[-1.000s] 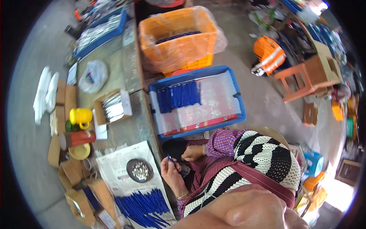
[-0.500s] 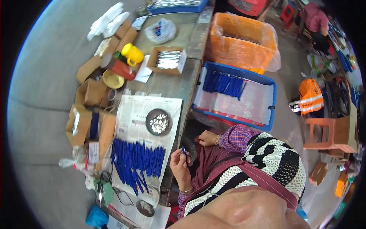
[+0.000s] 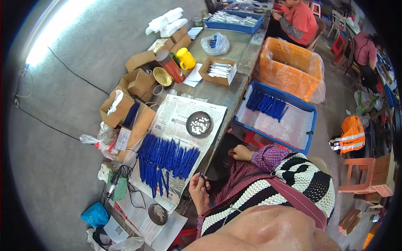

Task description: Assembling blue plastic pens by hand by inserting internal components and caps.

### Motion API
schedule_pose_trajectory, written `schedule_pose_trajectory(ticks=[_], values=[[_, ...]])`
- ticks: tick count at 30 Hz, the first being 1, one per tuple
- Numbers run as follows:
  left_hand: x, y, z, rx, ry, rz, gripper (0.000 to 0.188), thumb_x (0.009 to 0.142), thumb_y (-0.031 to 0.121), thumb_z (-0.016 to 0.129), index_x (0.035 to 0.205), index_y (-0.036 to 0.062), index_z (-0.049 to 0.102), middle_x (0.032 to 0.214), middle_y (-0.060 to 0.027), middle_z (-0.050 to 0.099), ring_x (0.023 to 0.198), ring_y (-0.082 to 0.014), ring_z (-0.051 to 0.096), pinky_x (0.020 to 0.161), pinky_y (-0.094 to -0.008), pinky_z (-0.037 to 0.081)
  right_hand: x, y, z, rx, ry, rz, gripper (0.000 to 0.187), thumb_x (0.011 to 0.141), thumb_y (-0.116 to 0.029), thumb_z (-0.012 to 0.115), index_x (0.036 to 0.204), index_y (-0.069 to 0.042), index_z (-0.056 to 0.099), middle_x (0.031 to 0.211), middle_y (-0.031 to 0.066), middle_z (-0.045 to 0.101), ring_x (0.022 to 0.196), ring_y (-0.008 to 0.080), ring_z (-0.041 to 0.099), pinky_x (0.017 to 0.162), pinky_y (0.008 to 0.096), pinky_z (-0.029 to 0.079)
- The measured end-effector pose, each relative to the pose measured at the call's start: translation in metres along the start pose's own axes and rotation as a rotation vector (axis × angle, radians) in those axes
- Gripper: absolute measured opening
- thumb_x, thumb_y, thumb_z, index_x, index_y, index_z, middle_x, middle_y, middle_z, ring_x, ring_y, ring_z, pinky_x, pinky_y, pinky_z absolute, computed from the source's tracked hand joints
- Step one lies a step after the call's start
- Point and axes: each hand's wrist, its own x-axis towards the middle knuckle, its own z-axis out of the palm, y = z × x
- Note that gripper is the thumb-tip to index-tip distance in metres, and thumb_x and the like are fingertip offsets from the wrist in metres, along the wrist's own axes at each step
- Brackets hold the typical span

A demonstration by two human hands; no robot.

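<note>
My left hand [image 3: 198, 186] is closed in a pinch at the table's edge. A slim blue stick [image 3: 201, 174], pen-like, pokes up from its fingertips; the rest of it is hidden. My right hand [image 3: 240, 152] rests low by my lap, its fingers curled, and whatever they hold cannot be made out. Left of my left hand, a bundle of slender dark blue sticks [image 3: 165, 157] lies in overlapping rows on a newspaper [image 3: 169, 109]. Above them sits a dark round dish [image 3: 193, 129] with small white pieces. Another dark dish [image 3: 153, 218] of tiny pale bits stands at the near end.
A blue tray [image 3: 310, 133] at the right holds a row of blue sticks; behind it is an orange crate [image 3: 289, 74]. Cartons [image 3: 113, 109], a yellow mug [image 3: 185, 58] and a box of silvery sticks [image 3: 218, 70] line the table. A co-worker in red [image 3: 302, 23] sits beyond.
My view has tilted, so the table and tray appear farther right and the seated co-worker shows more fully. Both hands stay about where they were, the left still pinching the blue stick.
</note>
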Motion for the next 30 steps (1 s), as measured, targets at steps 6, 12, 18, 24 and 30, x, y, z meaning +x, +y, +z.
schedule_pose_trajectory(ticks=[6, 12, 18, 24, 30], values=[[0.013, 0.007, -0.003, 0.005, 0.004, 0.002, 0.020, 0.086, 0.004, 0.054, 0.107, 0.0052, 0.052, 0.082, -0.0097, 0.058, 0.059, -0.0128, 0.051, 0.049, -0.0229, 0.039, -0.004, 0.004, 0.000, 0.033, -0.048, 0.007, 0.023, 0.073, -0.021, 0.055, 0.091, -0.013, 0.068, 0.074, 0.0187, 0.062, 0.069, 0.0336, 0.061, 0.066, 0.0413, 0.050], [0.019, 0.016, -0.007, 0.029, 0.027, -0.003, 0.022, 0.086, 0.004, 0.054, 0.108, 0.0046, 0.051, 0.083, -0.0110, 0.059, 0.060, -0.0139, 0.052, 0.049, -0.0240, 0.039, -0.003, 0.006, 0.000, 0.090, -0.027, 0.010, 0.025, 0.072, -0.022, 0.056, 0.090, -0.010, 0.068, 0.076, 0.0194, 0.062, 0.070, 0.0344, 0.061, 0.067, 0.0403, 0.050], [0.025, 0.016, -0.003, 0.046, 0.002, -0.006, 0.022, 0.086, 0.004, 0.054, 0.108, 0.0041, 0.052, 0.083, -0.0111, 0.059, 0.060, -0.0140, 0.052, 0.050, -0.0240, 0.039, -0.002, 0.023, 0.010, -0.056, -0.126, 0.034, 0.024, 0.080, -0.028, 0.056, 0.090, -0.010, 0.068, 0.078, 0.0173, 0.063, 0.070, 0.0348, 0.060, 0.065, 0.0405, 0.049], [0.023, 0.009, -0.003, 0.083, -0.024, 0.019, 0.021, 0.085, 0.003, 0.055, 0.106, 0.0042, 0.054, 0.081, -0.0093, 0.059, 0.058, -0.0123, 0.051, 0.049, -0.0221, 0.038, 0.021, -0.048, -0.044, 0.255, -0.478, -0.052, 0.027, 0.083, -0.031, 0.056, 0.087, -0.007, 0.067, 0.069, 0.0109, 0.064, 0.062, 0.0243, 0.061, 0.060, 0.0340, 0.048], [0.023, 0.006, 0.011, 0.170, -0.036, 0.097, 0.016, 0.084, 0.003, 0.058, 0.100, 0.0012, 0.059, 0.078, -0.0058, 0.061, 0.057, -0.0084, 0.050, 0.050, -0.0196, 0.037, 0.044, -0.129, -0.091, 0.608, -0.373, -0.078, 0.022, 0.085, -0.019, 0.059, 0.096, -0.001, 0.064, 0.075, 0.0058, 0.065, 0.064, 0.0090, 0.059, 0.061, 0.0228, 0.048]])
